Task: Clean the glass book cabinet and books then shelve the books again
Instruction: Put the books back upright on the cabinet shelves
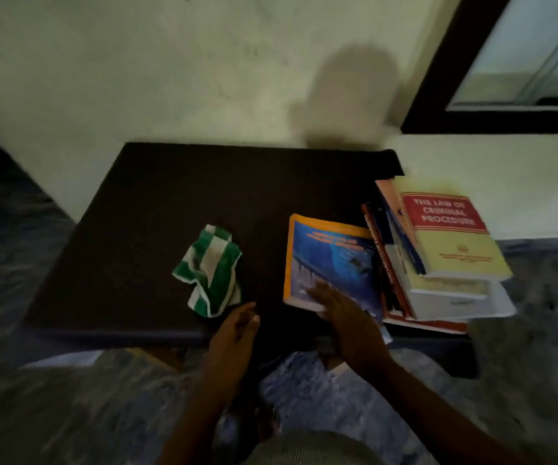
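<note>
Nearest you, your left hand (237, 325) hovers at the front edge of the dark table (143, 203), fingers loosely curled and grasping nothing. Your right hand (344, 310) lies flat and unclenched on the near corner of the blue book (333, 260), pressing it down rather than gripping it.

The step in hand looks like wiping this book. Keep the right palm steady on that corner so the cover does not slide, and reach your left hand for the green-and-white cloth (212, 271), which sits crumpled just beyond it, near the middle of the front edge. Shake the cloth flatter before you wipe; a bunched rag only pushes dust about. Stroke from the spine outward, then do the page edges. Mind that the book's near corner overhangs the front edge, so slide it further in first.

Farther right, the pile of books (438, 290) sits at the front right corner, partly hanging over the right edge; it could tip if you nudge it. The cream and red book (448, 236) lies on top.

Counted: one cloth, one blue book lying apart, and a pile of what seems five or six books, though blur stops me from being sure. The glass cabinet (522, 62) shows at the far upper right, beyond the table.
</note>
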Available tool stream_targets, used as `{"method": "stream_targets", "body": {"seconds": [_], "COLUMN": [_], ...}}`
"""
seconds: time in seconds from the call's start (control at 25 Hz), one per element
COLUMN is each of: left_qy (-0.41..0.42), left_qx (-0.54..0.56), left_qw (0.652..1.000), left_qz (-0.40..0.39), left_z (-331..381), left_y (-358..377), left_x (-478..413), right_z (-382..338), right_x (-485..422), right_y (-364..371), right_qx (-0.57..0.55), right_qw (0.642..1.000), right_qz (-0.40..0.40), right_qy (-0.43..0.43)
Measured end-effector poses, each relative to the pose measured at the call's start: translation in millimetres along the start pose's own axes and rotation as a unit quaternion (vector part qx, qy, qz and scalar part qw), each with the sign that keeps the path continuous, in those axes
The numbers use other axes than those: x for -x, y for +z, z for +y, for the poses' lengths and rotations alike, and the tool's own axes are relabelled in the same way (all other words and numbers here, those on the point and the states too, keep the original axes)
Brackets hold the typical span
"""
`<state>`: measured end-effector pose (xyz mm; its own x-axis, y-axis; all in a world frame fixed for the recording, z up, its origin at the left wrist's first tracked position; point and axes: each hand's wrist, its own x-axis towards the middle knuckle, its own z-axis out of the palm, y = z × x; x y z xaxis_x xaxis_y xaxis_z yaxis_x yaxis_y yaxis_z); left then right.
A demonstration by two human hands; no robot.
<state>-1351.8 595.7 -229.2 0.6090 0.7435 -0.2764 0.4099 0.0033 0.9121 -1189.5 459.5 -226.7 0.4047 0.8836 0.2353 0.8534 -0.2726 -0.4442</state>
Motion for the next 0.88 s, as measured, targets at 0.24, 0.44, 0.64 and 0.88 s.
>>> {"method": "stream_targets", "body": {"seconds": [0.24,0.44,0.64,0.88], "left_qy": [-0.263,-0.264,-0.168,-0.085], "left_qx": [0.316,0.283,0.194,0.172], "left_qw": [0.889,0.882,0.926,0.954], "left_qz": [-0.204,-0.27,-0.277,-0.228], "left_z": [54,52,68,69], "left_y": [19,38,57,69], "left_x": [-52,-82,-116,-121], "right_z": [-9,-27,-38,32], "right_x": [5,12,-13,-53], "right_y": [-1,14,-49,-123], "right_qx": [-0.033,-0.093,-0.119,0.106], "right_qw": [0.994,0.977,0.909,0.897], "right_qz": [0.042,0.058,0.214,0.171], "right_qy": [0.093,0.183,0.338,0.393]}}
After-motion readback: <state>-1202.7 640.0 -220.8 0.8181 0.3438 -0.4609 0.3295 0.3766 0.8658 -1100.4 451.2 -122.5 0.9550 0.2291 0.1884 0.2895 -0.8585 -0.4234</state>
